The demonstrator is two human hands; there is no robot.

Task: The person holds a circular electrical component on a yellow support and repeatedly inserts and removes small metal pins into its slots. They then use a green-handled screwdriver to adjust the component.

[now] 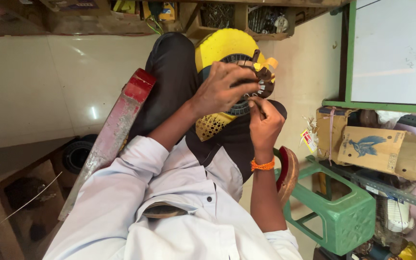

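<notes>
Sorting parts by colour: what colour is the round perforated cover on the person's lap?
Yellow, seen in the head view: the cover lies behind both hands.

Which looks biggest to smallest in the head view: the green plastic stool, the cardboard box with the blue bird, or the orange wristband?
1. Green plastic stool, though it sits nearer the camera.
2. Cardboard box with the blue bird.
3. Orange wristband, clearly smallest.

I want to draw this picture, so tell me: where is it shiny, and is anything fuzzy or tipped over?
In the head view, glare shines off the pale floor; the whole scene sits turned sideways; the hands and the slotted metal ring look sharp; the bottom-left corner is dim and slightly soft; the whiteboard is brightly lit.
</notes>
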